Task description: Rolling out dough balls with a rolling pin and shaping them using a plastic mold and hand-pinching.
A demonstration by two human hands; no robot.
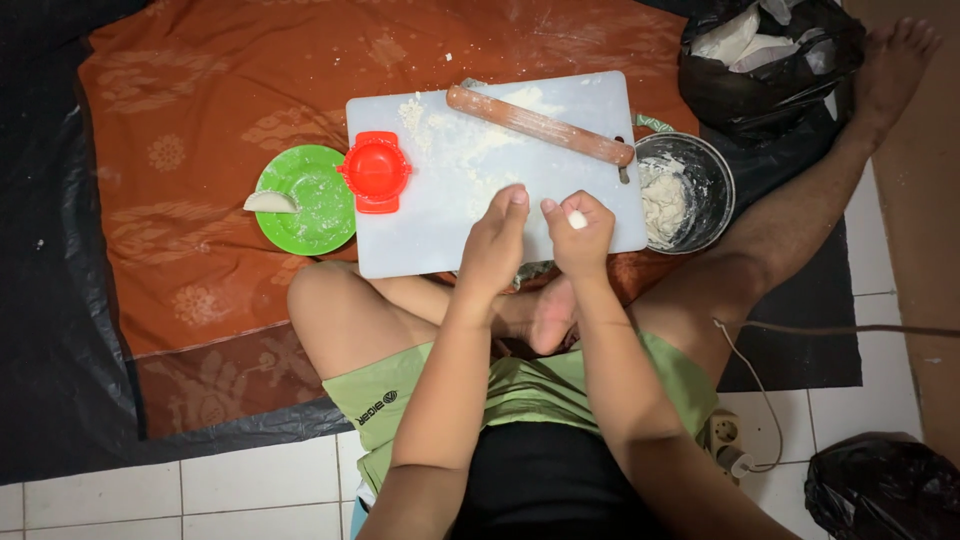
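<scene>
The right hand (582,232) is curled around a small dough piece (577,219); the white bit shows between thumb and fingers, at the near edge of the white board (470,235). The left hand (497,238) rests just beside it with fingers bent down on the board, and I cannot tell if it holds anything. A rolling pin (540,125) lies at the far side, a red mould (376,171) at the board's left edge, a metal bowl (700,170) with dough at the right.

Right hand (580,232) pinches dough bit (577,219); left hand (497,243) rests on white board (440,230).
</scene>
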